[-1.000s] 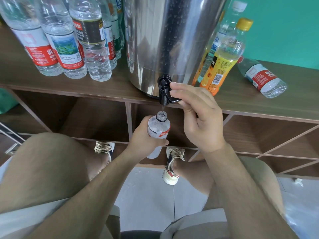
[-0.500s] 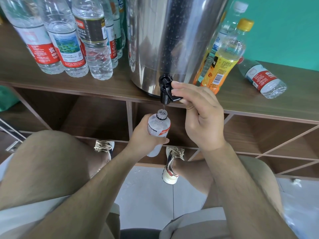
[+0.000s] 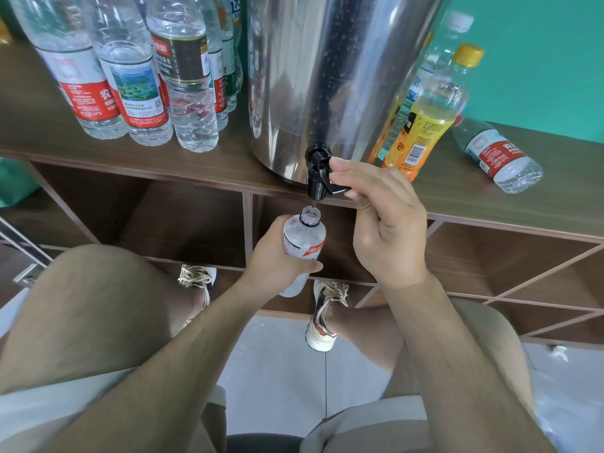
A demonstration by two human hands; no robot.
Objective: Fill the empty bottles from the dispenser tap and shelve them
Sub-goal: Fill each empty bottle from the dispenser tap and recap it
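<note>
A steel dispenser (image 3: 330,76) stands on the wooden shelf top (image 3: 212,161), its black tap (image 3: 318,171) over the front edge. My right hand (image 3: 382,223) curls its fingers around the tap's lever. Just under the spout my left hand (image 3: 277,259) grips a small uncapped clear bottle (image 3: 304,237) with a red and white label, its open neck right below the tap. A thin stream runs from the spout into the neck.
Several clear water bottles (image 3: 130,80) stand left of the dispenser. A yellow-labelled juice bottle (image 3: 425,119) and another bottle stand to its right, and a red-labelled bottle (image 3: 496,155) lies on its side. Open cubbies (image 3: 183,220) sit below the shelf top. My knees and shoes are beneath.
None of the objects has shifted; both hands keep their grips on the bottle and the tap lever, with only a slight shift of the camera.
</note>
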